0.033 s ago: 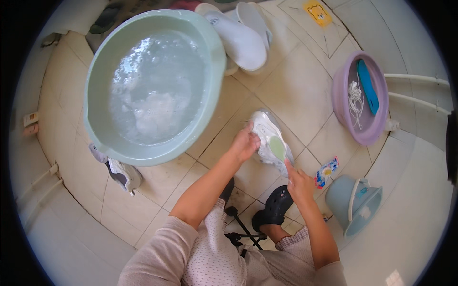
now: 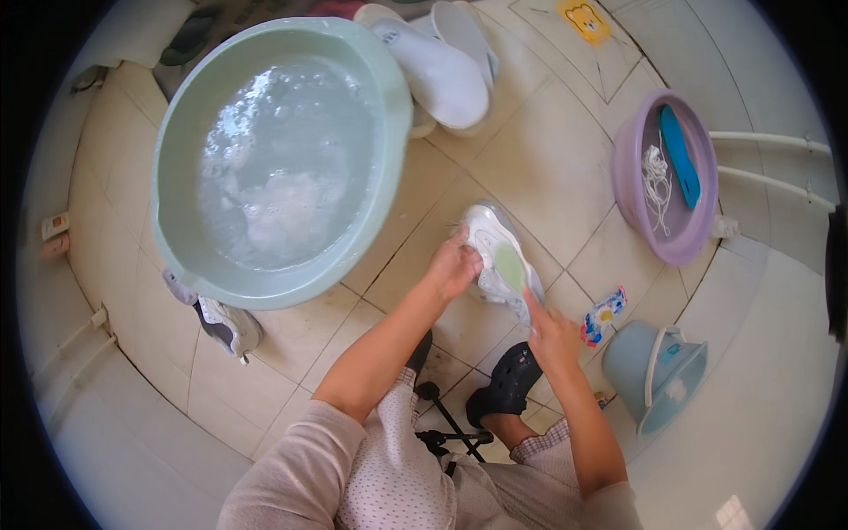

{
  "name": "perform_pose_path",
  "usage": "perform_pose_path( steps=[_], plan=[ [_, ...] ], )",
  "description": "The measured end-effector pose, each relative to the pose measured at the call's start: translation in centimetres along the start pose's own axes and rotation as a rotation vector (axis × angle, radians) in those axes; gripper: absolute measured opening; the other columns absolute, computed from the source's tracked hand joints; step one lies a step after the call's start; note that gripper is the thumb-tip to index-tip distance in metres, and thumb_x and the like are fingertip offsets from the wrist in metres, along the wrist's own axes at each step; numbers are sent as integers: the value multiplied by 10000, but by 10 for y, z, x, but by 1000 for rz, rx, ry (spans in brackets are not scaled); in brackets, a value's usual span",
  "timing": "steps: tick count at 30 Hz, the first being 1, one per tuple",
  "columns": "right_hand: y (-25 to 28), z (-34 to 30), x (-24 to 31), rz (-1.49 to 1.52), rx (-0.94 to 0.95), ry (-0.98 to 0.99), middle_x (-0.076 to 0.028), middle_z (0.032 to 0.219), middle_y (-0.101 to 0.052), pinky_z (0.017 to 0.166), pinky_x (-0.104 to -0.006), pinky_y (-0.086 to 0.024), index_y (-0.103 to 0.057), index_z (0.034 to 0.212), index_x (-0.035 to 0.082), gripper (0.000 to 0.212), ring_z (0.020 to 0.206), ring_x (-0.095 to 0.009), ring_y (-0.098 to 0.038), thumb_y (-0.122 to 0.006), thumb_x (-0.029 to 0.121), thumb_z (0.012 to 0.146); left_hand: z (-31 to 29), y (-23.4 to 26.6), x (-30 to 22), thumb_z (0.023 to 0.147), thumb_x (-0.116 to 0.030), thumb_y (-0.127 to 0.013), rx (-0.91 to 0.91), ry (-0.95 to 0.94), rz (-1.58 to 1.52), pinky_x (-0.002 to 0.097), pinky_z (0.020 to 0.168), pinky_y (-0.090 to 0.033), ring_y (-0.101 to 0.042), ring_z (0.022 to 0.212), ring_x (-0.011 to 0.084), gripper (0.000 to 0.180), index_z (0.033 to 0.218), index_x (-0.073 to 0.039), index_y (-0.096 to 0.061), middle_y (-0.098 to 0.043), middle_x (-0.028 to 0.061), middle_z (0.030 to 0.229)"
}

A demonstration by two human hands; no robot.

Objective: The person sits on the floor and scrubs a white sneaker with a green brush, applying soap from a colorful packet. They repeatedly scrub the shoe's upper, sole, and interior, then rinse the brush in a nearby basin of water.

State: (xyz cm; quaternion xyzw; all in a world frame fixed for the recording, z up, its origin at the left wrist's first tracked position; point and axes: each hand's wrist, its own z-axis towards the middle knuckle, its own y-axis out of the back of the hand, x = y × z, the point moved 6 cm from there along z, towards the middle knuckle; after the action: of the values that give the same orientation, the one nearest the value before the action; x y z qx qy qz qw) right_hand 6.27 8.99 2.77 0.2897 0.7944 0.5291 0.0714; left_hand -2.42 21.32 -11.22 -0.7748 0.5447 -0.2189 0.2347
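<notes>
A white sneaker is held above the tiles in front of me, its toe turned away. My left hand grips it by its left side, the fingers partly hidden behind the shoe. In my right hand is the handle of a pale green brush, index finger laid along it. The brush lies against the shoe's right side; its bristles are hidden beneath the head. Left of the shoe stands a large green basin of cloudy, sudsy water, with something whitish under the surface.
A second sneaker lies by the basin's near left rim. White slippers lean at its far right. On the right are a purple basin with white laces and a blue insole, a colourful packet and a tipped blue bucket.
My right hand and the brush have shifted slightly up and to the left along the shoe. The left hand keeps its hold on the sneaker.
</notes>
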Motion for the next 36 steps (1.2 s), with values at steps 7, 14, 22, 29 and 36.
perform_pose_path(
  steps=[7,14,22,29,36],
  plan=[
    [-21,2,-2,91,-196,60,-90,670,-558,483,-373,-456,-567,1217,231,564,551,-263,-573,-625,31,693,12,3,12,977,-262,-342,59,56,33,344,803,-490,-574,940,208,255,1033,-54,-479,-563,86,997],
    [0,44,24,38,-181,40,-93,672,-551,492,-380,-456,-546,1243,245,592,571,-269,-577,-631,43,693,4,-11,16,973,-276,-354,52,62,9,340,723,-484,-576,867,196,252,983,-60,-482,-565,81,970],
    [-21,-28,-3,66,-110,-43,-94,655,-529,498,-389,-445,-551,1232,249,536,543,-293,-551,-617,62,734,30,24,11,966,-270,-360,423,123,-127,329,669,-483,-545,725,184,251,967,-51,-483,-561,61,874],
    [-20,17,16,145,-286,42,-100,641,-537,481,-394,-444,-556,1228,250,545,527,-304,-546,-622,46,727,17,14,8,951,-306,-434,5,25,51,373,787,-485,-573,937,242,273,1026,-47,-480,-554,88,971],
    [-21,16,21,148,-241,26,-96,666,-568,502,-386,-461,-560,1223,242,570,563,-294,-570,-636,39,696,14,17,9,959,-282,-394,-4,4,121,380,783,-487,-561,957,231,298,1109,-33,-462,-541,107,1039]
  ],
)
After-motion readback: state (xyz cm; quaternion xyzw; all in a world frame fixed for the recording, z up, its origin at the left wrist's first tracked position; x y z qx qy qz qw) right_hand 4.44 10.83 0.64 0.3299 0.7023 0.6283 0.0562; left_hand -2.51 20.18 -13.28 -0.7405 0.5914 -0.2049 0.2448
